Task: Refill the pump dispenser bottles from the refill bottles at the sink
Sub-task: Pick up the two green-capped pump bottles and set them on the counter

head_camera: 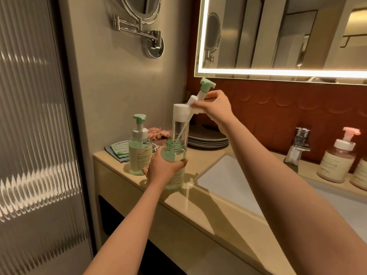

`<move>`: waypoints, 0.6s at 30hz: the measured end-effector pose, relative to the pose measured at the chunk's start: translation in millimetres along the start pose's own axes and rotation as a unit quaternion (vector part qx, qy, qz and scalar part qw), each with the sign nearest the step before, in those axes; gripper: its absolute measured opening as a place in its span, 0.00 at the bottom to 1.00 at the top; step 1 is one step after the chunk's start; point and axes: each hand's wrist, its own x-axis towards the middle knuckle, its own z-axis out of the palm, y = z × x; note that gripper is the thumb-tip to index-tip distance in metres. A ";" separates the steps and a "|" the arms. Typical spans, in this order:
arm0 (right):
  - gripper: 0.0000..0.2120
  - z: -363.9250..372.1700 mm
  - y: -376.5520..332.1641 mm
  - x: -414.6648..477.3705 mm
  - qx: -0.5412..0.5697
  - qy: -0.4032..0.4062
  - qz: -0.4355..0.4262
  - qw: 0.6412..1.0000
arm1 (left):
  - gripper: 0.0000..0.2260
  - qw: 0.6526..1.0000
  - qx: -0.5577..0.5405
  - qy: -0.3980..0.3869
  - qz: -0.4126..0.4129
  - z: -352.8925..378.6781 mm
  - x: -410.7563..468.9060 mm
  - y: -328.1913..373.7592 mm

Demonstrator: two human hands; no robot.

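My left hand [161,168] grips an uncapped green dispenser bottle [174,155] standing on the counter [228,211] left of the sink. Above it, my right hand [213,106] pinches its pump head [202,92], green top and white collar, tilted, with the dip tube [181,132] reaching down into the bottle's open neck. A tall clear refill bottle [179,124] with a white cap stands just behind. A second green pump bottle [140,145], cap on, stands to the left.
Folded cloths [117,151] and a stack of grey plates [208,138] sit at the back of the counter. The white sink [224,175] and chrome tap [298,145] lie to the right, with pink pump bottles [337,159] beyond. A lit mirror hangs above.
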 end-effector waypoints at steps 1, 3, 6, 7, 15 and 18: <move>0.24 -5.9 -2.1 3.0 0.012 0.019 0.005 1.000 | 0.33 1.000 -0.004 0.002 0.002 0.0 -0.3 0.0; 0.24 -16.2 -5.8 9.6 0.033 0.056 0.012 0.998 | 0.32 1.000 -0.008 0.006 0.005 -0.1 -0.3 -0.4; 0.24 -25.8 -7.8 11.1 0.018 0.086 -0.006 0.996 | 0.34 1.000 -0.011 0.009 0.005 1.2 0.4 -2.1; 0.24 -25.7 -6.2 9.7 -0.005 0.082 -0.019 0.996 | 0.34 1.000 -0.012 0.010 0.004 1.6 0.6 -2.9; 0.26 21.4 53.4 -2.9 -0.144 -0.050 -0.007 0.988 | 0.34 1.000 -0.011 0.011 -0.002 0.8 2.6 -6.1; 0.26 39.8 75.9 -3.1 -0.217 -0.104 0.010 0.971 | 0.37 1.000 -0.019 0.016 -0.006 1.0 7.2 -12.7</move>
